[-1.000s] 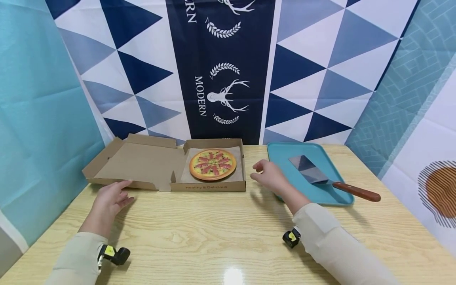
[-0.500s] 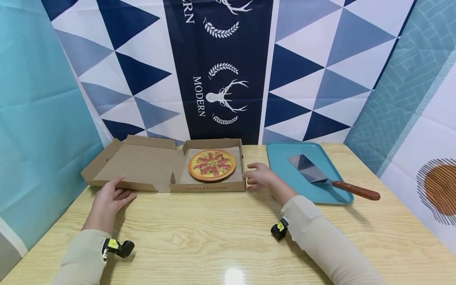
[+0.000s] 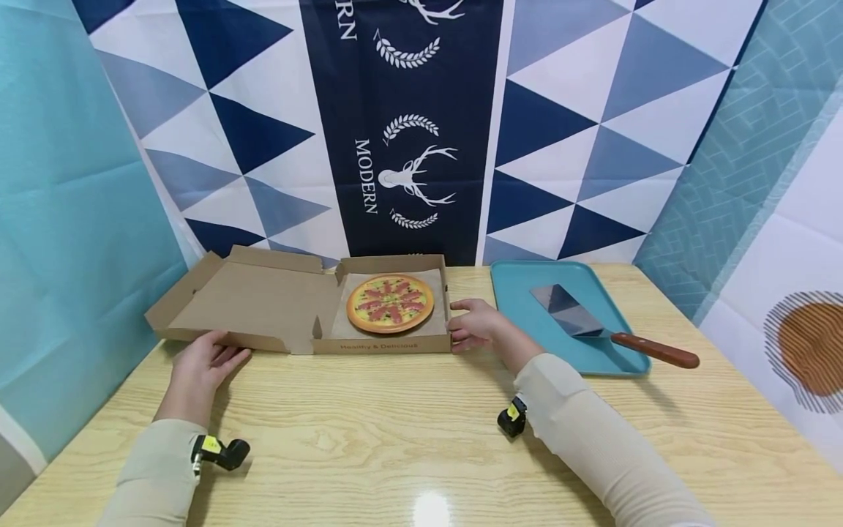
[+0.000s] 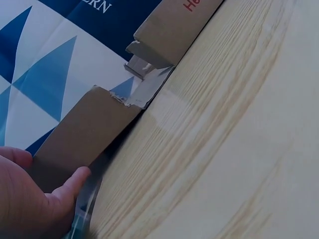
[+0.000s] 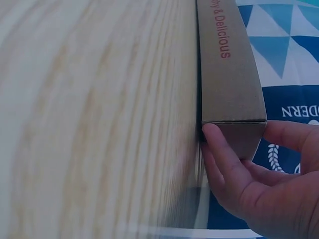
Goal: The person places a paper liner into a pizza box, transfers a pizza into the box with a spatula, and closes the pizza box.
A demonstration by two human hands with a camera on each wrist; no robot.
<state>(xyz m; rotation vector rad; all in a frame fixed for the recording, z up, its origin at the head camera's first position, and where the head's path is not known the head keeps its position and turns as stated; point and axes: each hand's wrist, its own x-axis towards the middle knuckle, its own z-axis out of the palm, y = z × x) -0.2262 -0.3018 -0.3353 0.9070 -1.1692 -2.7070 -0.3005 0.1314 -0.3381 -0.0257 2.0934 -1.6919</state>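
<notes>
A cardboard pizza box (image 3: 431,344) lies unfolded, its lid (image 3: 263,300) laid out to the left. On paper inside the box sits a round pizza (image 3: 390,304) with red and yellow topping. My left hand (image 3: 197,369) holds the lid's front wall, thumb and fingers on either side of it; the left wrist view shows this wall (image 4: 84,134) between them. At the box's right end, my right hand (image 3: 482,327) grips the side wall. The right wrist view has its fingers (image 5: 224,154) spread low and high around the box's front corner.
Right of the box, a blue tray (image 3: 514,274) carries a pizza server with a metal blade (image 3: 568,311); its wooden handle (image 3: 655,350) sticks out past the tray's rim. Patterned cloth (image 3: 408,88) hangs behind the wooden table (image 3: 342,432).
My right hand has moved left from beside the tray onto the box's right end. The left hand has gone from touching the lid's front edge to holding it. Box and pizza stay in place.
</notes>
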